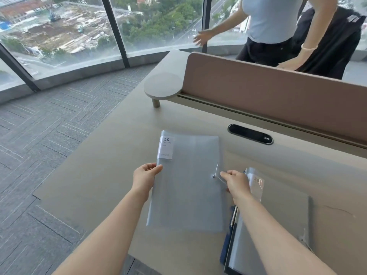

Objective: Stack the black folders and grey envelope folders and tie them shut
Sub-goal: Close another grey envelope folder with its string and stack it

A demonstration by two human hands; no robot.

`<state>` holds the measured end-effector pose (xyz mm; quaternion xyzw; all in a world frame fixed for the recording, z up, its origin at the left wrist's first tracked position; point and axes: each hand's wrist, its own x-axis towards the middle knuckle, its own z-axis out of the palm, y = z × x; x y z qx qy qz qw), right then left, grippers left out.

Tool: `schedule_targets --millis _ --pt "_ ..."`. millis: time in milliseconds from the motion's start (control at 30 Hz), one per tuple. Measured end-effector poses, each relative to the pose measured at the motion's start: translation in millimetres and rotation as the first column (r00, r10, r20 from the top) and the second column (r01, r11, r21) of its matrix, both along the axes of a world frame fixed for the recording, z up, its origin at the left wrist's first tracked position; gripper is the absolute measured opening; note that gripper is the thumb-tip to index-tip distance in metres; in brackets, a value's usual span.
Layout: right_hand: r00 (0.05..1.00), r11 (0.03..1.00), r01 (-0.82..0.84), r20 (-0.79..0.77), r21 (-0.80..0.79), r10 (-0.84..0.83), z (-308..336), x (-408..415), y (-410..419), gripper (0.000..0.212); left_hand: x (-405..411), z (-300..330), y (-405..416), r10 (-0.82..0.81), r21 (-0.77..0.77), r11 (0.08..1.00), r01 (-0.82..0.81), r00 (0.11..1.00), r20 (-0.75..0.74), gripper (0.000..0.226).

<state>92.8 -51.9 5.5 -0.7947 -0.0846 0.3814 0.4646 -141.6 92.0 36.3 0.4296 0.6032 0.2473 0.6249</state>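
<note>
A grey translucent envelope folder (pixel 188 185) lies flat on the beige desk (pixel 99 175), with a white "20 pockets" label at its top left corner. My left hand (pixel 145 178) grips its left edge. My right hand (pixel 236 182) pinches the thin closure string (pixel 220 176) that runs from the small round button (pixel 213 176) near the folder's right edge. To the right lies a second grey folder (pixel 278 215) on top of a dark folder (pixel 228 245), partly hidden by my right forearm.
A brown divider panel (pixel 278 92) runs along the desk's back, with a black cable slot (pixel 250 133) in front of it and a small round shelf (pixel 162 86) at its left end. Another person (pixel 274 30) stands behind the panel. Carpet lies to the left.
</note>
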Motion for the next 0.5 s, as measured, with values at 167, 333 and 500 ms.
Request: schedule_targets --millis 167,333,500 --pt "0.990 0.993 0.122 0.074 0.001 -0.122 16.9 22.8 -35.8 0.019 33.7 12.1 -20.5 -0.080 0.023 0.997 0.079 0.996 0.048 0.023" --pt "0.965 0.969 0.249 0.085 0.012 -0.249 22.6 47.6 -93.8 0.018 80.4 16.9 -57.2 -0.198 0.020 0.980 0.198 0.979 0.053 0.016" --pt "0.932 0.936 0.351 0.105 -0.026 -0.347 16.1 71.4 -153.5 0.022 123.4 13.9 -100.1 -0.320 0.010 0.948 0.320 0.947 0.037 0.014"
